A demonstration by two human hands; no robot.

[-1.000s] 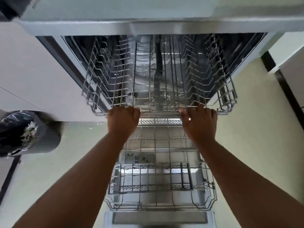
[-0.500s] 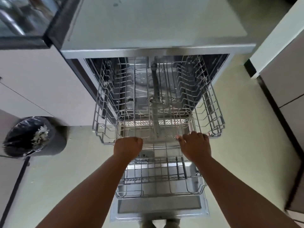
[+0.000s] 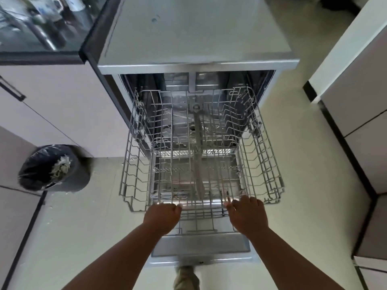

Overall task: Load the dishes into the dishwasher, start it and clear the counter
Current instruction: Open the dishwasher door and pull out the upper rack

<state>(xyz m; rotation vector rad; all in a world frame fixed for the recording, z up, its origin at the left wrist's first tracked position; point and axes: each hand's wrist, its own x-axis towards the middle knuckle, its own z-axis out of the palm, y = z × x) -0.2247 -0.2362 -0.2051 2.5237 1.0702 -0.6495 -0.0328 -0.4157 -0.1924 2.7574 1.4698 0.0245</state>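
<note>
My left hand (image 3: pixel 162 217) is curled in a fist over the front rail of the upper rack (image 3: pixel 201 155), gripping it near the left of centre, and my right hand (image 3: pixel 248 214) holds the same rail further right, fingers bent over the wire and thumb reaching inward. The rack stands drawn out of the dishwasher (image 3: pixel 196 65), with no dishes on its tines, and through its wires I see the spray arm (image 3: pixel 198 151) running down the middle. Below it the lower rack (image 3: pixel 206 223) sits out over the lowered door (image 3: pixel 202 244), so the door and both racks fill the floor space straight ahead of me; my trouser leg (image 3: pixel 186 278) shows just beyond the door's edge. To my left a bin (image 3: pixel 54 167) lined with a dark bag holds some pale scraps, close beside the cabinet front (image 3: pixel 52 105). Above that cabinet lies the counter (image 3: pixel 37 28), where blurred dishes stand; I cannot make out which. More cabinets (image 3: pixel 360 126) line my right.
</note>
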